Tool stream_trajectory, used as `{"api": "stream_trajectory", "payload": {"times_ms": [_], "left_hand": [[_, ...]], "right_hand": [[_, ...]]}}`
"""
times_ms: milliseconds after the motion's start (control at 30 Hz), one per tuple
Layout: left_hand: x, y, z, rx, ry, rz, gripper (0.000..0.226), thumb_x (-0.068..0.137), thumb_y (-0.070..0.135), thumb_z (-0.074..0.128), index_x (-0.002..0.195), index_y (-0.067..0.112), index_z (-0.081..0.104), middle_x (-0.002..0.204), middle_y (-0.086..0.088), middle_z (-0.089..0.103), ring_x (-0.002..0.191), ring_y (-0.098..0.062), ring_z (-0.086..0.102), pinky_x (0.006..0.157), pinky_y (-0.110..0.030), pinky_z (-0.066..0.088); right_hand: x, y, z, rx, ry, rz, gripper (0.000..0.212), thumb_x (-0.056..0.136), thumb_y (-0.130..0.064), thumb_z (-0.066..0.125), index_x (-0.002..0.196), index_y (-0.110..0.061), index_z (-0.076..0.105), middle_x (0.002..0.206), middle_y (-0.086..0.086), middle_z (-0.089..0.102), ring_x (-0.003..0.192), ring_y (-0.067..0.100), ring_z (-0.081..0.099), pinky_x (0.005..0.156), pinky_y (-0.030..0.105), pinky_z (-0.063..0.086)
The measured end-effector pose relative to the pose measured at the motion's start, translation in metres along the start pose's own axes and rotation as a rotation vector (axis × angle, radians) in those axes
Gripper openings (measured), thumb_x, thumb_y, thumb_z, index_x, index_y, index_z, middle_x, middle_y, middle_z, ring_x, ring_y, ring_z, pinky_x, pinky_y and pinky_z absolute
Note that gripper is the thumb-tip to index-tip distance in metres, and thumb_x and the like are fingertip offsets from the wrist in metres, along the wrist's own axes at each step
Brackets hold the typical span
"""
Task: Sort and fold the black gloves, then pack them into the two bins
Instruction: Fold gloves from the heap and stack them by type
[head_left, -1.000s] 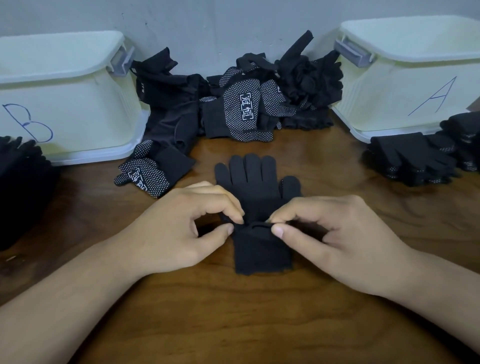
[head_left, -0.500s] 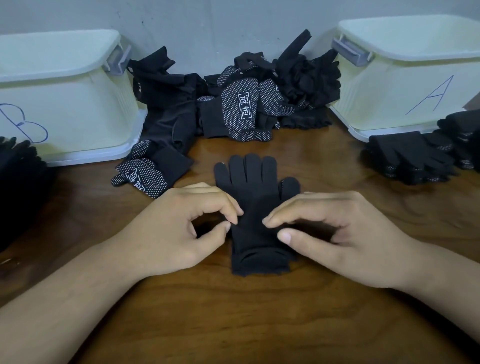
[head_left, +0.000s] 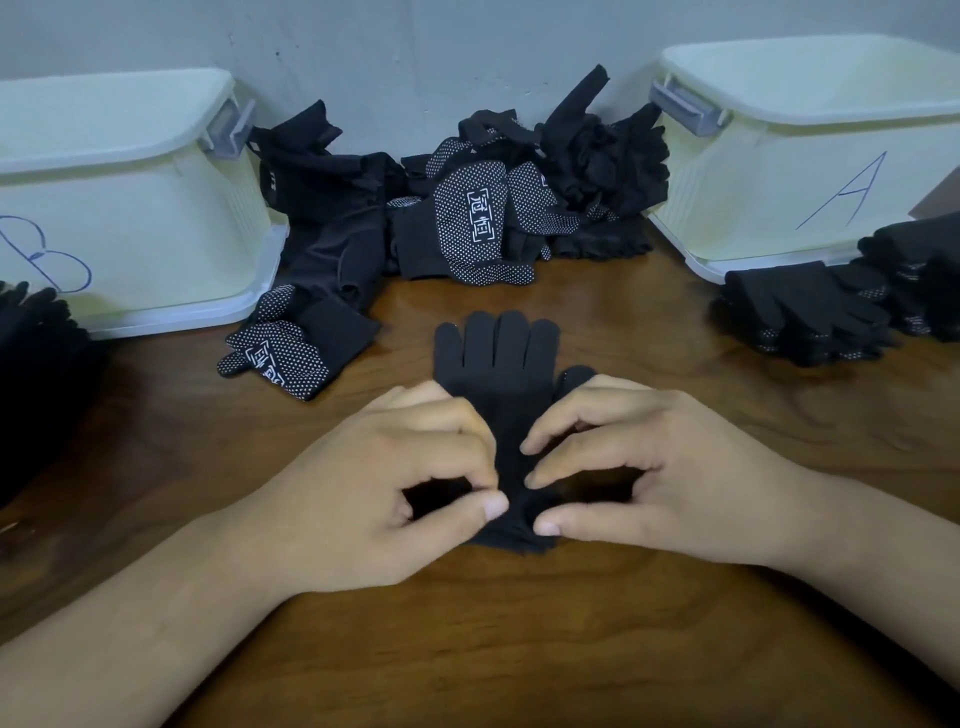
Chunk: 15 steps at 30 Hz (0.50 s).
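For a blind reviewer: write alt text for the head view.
The left hand and right hand pinch the cuff end of a plain black glove lying flat on a wooden table. Behind it, a heap of black gloves sits between bin B, left, and bin A, right.

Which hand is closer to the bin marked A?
Right. The right hand sits in front of bin A, toward its left; the left hand is farther left, beyond the glove.

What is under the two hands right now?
A plain black glove, flat on the table, fingers pointing away. The left hand and right hand pinch its cuff end, covering most of the palm and cuff.
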<state>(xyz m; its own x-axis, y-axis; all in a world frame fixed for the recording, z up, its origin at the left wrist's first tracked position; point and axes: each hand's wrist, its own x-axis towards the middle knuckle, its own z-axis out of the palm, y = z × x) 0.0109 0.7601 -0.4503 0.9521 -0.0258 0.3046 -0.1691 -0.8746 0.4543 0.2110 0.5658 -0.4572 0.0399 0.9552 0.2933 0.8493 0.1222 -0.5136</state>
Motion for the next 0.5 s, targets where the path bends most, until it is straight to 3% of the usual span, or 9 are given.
{"api": "stream_trajectory", "payload": {"times_ms": [167,267,333,400,500], "left_hand": [[0.001,-0.005,0.004,-0.031,-0.042,-0.115,0.018,0.095,0.045,0.073,0.083,0.036,0.063,0.103,0.017,0.063,0.106,-0.016,0.059,0.095,-0.026,0.043],[0.001,-0.006,0.004,-0.012,-0.045,-0.14,0.017,0.092,0.053,0.073,0.098,0.039,0.065,0.12,0.021,0.061,0.123,-0.015,0.054,0.104,-0.031,0.043],[0.001,-0.007,0.004,0.003,-0.045,-0.175,0.032,0.089,0.061,0.07,0.115,0.043,0.062,0.139,0.027,0.053,0.143,-0.01,0.042,0.114,-0.037,0.039],[0.002,-0.006,0.004,-0.004,-0.059,-0.21,0.044,0.087,0.067,0.066,0.124,0.046,0.058,0.15,0.031,0.045,0.153,-0.002,0.028,0.121,-0.039,0.035],[0.003,-0.004,0.005,0.013,-0.071,-0.226,0.049,0.085,0.072,0.064,0.126,0.047,0.056,0.152,0.034,0.042,0.154,0.004,0.024,0.123,-0.041,0.033]], "right_hand": [[0.004,0.016,-0.01,-0.052,0.286,0.213,0.013,0.098,-0.031,0.075,0.11,-0.031,0.081,0.115,-0.021,0.071,0.112,0.009,0.064,0.098,0.027,0.049],[0.005,0.029,-0.012,-0.206,0.224,0.404,0.024,0.099,-0.047,0.066,0.122,-0.041,0.074,0.116,-0.028,0.063,0.11,0.0,0.05,0.094,0.016,0.043],[0.007,0.031,-0.011,-0.228,0.185,0.453,0.023,0.098,-0.053,0.065,0.117,-0.043,0.073,0.114,-0.028,0.06,0.107,0.0,0.047,0.09,0.016,0.041],[0.009,0.029,-0.011,-0.209,0.201,0.453,0.013,0.096,-0.051,0.066,0.106,-0.043,0.072,0.11,-0.027,0.061,0.106,0.001,0.047,0.088,0.021,0.042],[0.011,0.028,-0.012,-0.17,0.222,0.445,0.002,0.097,-0.043,0.069,0.096,-0.042,0.068,0.104,-0.024,0.063,0.105,0.002,0.05,0.086,0.02,0.042]]}}
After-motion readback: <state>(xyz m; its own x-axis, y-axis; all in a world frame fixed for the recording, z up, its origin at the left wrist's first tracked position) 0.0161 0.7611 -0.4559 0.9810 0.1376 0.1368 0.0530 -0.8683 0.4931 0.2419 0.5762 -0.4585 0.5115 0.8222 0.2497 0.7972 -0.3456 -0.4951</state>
